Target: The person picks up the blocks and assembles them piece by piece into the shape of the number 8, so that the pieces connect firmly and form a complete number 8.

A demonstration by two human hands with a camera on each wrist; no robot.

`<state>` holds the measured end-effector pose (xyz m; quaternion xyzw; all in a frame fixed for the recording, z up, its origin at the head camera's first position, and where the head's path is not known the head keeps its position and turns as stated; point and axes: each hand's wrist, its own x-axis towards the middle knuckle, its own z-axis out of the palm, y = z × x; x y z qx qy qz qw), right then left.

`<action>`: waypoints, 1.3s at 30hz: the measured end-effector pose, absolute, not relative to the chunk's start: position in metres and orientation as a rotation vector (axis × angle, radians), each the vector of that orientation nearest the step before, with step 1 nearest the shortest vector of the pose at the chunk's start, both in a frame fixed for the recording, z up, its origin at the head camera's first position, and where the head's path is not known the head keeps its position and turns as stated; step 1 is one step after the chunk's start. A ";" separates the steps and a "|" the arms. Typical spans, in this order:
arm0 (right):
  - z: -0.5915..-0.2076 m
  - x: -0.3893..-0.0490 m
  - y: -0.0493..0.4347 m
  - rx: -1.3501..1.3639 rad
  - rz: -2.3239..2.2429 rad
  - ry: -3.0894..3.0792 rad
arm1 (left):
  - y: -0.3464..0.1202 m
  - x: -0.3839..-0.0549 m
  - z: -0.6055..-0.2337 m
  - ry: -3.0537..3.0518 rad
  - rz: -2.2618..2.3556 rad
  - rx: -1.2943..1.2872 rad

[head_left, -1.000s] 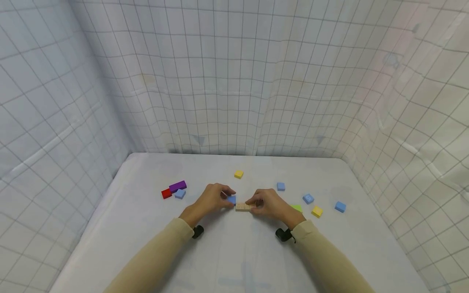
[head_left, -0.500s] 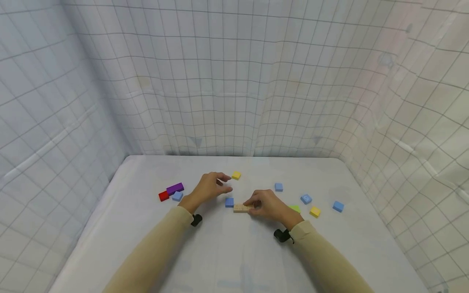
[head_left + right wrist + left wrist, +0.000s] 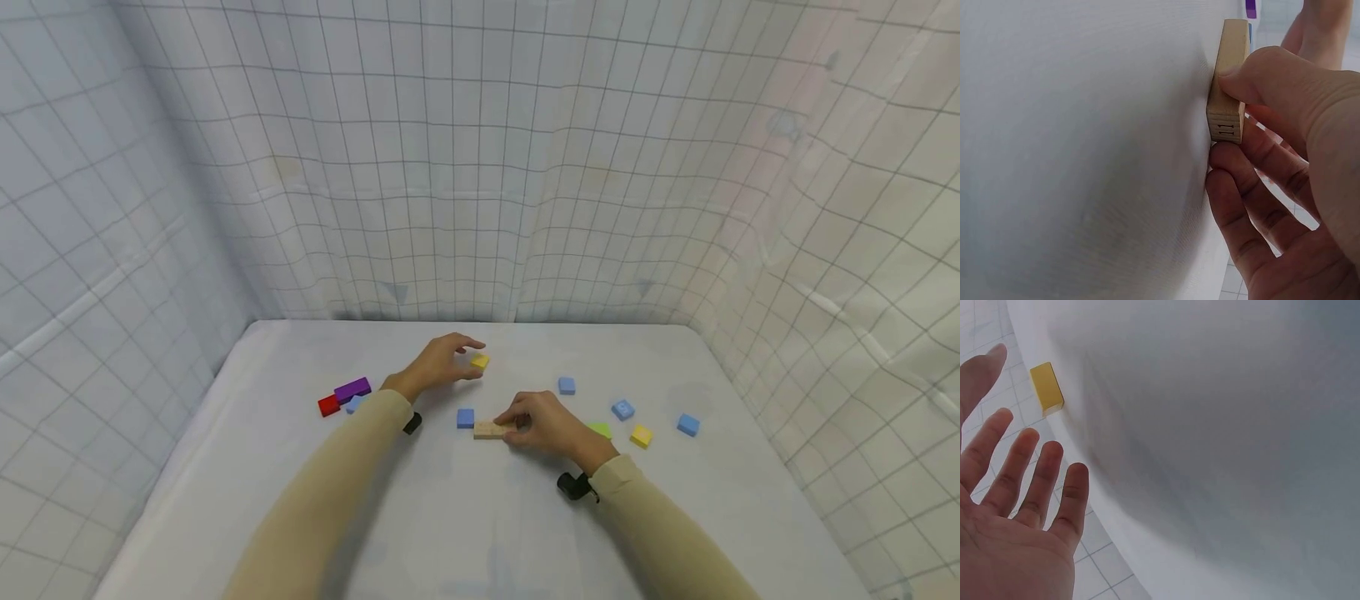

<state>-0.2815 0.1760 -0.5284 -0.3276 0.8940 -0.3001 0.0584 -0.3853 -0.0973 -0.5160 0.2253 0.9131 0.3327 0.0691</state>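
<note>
With its fingers spread, my left hand (image 3: 438, 362) reaches around a yellow block (image 3: 480, 362) toward the back of the table; the left wrist view shows a gap between the fingers and that yellow block (image 3: 1047, 388). My right hand (image 3: 546, 425) pinches a long pale wooden block (image 3: 488, 430) lying on the table, the thumb on its near side. In the right wrist view the wooden block (image 3: 1230, 75) has dark marks on its end face. A blue block (image 3: 466, 418) sits just left of the wooden one.
At left lie a red block (image 3: 328, 406), a purple block (image 3: 352, 390) and a blue block (image 3: 355, 405) partly behind the left sleeve. On the right are a green block (image 3: 600, 430), a yellow block (image 3: 641, 436) and several blue blocks (image 3: 622, 409). Gridded white curtains (image 3: 465, 208) surround the table.
My left hand has let go of the blue block beside the wooden block and moved back to the yellow block. The right hand still holds the wooden block in place.
</note>
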 end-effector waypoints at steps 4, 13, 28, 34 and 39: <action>-0.529 -0.281 0.176 -0.987 -0.910 2.708 | -0.095 -0.410 -0.540 2.732 0.993 0.685; -0.530 -0.282 0.176 -0.996 -0.924 2.696 | -0.095 -0.440 -0.575 2.770 0.952 0.740; -0.529 -0.279 0.175 -0.982 -0.905 2.723 | -0.102 -0.430 -0.575 2.835 0.994 0.720; -0.528 -0.278 0.174 -0.980 -0.898 2.728 | -0.108 -0.434 -0.578 2.822 0.985 0.652; -0.528 -0.278 0.175 -0.981 -0.879 2.737 | -0.115 -0.424 -0.573 2.817 0.984 0.654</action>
